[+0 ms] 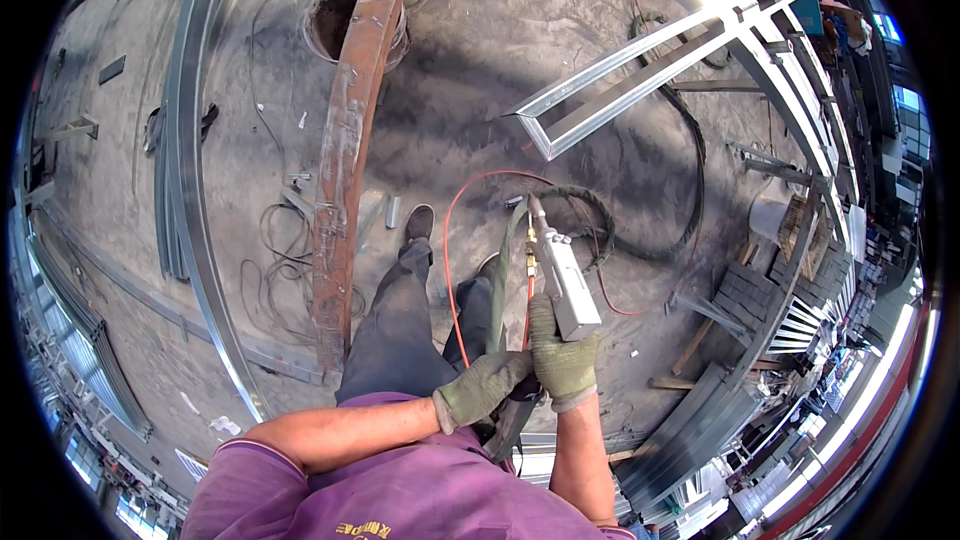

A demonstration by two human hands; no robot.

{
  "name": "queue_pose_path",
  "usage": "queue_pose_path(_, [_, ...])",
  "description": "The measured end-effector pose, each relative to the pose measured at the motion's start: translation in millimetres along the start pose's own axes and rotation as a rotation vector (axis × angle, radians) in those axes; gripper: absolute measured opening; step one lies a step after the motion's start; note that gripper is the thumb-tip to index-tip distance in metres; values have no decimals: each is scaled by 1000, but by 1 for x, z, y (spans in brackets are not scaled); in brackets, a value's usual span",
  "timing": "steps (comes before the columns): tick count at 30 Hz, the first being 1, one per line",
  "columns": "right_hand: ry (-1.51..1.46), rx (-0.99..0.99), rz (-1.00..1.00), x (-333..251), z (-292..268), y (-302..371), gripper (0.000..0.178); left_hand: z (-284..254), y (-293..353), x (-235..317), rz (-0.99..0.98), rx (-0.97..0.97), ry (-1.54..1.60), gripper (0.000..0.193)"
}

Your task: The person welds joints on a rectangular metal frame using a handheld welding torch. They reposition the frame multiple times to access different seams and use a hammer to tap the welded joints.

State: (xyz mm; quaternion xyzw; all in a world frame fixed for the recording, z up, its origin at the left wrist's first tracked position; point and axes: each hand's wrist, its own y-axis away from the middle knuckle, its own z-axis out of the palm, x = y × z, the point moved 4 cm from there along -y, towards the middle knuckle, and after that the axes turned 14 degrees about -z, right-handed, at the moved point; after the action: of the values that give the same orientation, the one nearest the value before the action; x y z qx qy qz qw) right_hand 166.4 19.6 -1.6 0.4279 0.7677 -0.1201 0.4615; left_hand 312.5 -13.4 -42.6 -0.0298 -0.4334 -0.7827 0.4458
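Note:
My right hand (563,355), in a green work glove, is wrapped round the lower end of a handheld welding gun (568,285). The gun has a pale metal body, brass fittings on its left side and a narrow nozzle pointing away from me. A thin red hose (452,250) and a thick green-sheathed cable (505,275) run beside it. My left hand (487,387), gloved alike, is closed just left of my right wrist, by a dark part. What its fingers grip is hidden.
A rusty steel beam (347,160) stands to the left of my legs, with buckets (330,25) behind it. Beyond is a long grey beam (185,130). A bright metal frame (600,110) juts in from the far right. Coiled cable (680,230) lies on the floor.

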Motion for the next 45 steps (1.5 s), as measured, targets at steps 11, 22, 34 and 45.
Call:
queue_pose_path(11, [25,-23,23,16,-21,11,23,-3,-16,-2,-67,-51,-212,55])
queue_pose_path(22, [-152,91,-112,38,-46,16,22,-53,-22,94,-98,347,-551,36])
queue_pose_path(34, [-170,31,-74,16,-24,5,17,-19,-21,75,35,309,-285,42])
queue_pose_path(45, [-120,45,-179,12,-16,1,18,-24,-18,80,37,325,-318,42])
